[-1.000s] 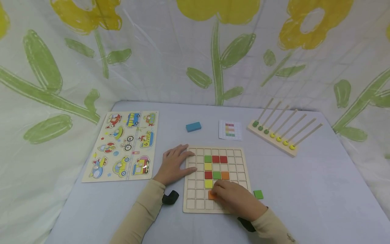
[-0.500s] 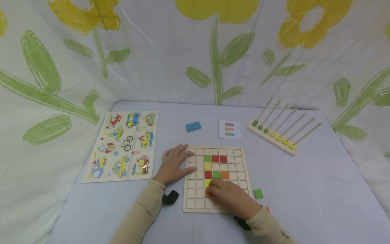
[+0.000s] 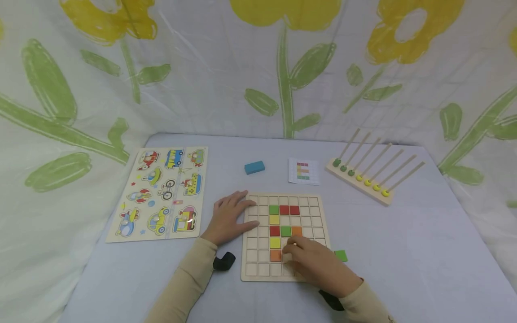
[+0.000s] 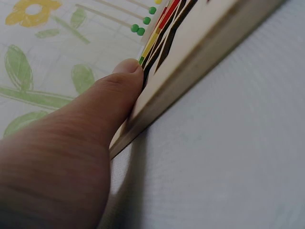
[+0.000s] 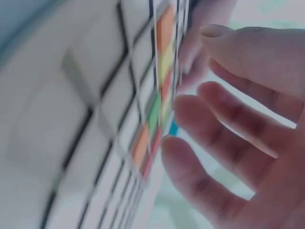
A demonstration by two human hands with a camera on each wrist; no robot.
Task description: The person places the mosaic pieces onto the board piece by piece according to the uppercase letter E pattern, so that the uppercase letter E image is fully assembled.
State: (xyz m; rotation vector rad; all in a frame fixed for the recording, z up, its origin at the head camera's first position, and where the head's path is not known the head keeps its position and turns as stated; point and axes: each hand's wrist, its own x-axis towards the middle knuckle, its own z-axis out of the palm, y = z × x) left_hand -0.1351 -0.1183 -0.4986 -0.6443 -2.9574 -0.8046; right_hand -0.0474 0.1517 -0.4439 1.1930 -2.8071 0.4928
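A wooden grid board [image 3: 251, 269] lies flat, with green, red, yellow and orange square tiles set in some of its cells. My left hand [image 3: 228, 220] rests at the board's left edge, thumb and fingertips over the rim; the left wrist view has its thumb [image 4: 109, 100] against the board. Just right of the lower orange tile [image 3: 275, 255], my right hand [image 3: 317, 264] hovers close over the board. Nothing shows between its loosely bent fingers [image 5: 219, 129] in the right wrist view. A loose green tile [image 3: 341, 255] lies off the board's right side, partly behind that hand.
A vehicle peg puzzle [image 3: 202, 193] lies at the left. Behind the board are a blue block [image 3: 254, 167] and a pattern card [image 3: 303, 171]. A wooden bead rack [image 3: 359, 183] with upright rods stands at the back right.
The right hand's fingers slid the lower orange tile left into its cell under the yellow one, then came off it and moved slightly right. The left hand stayed put.
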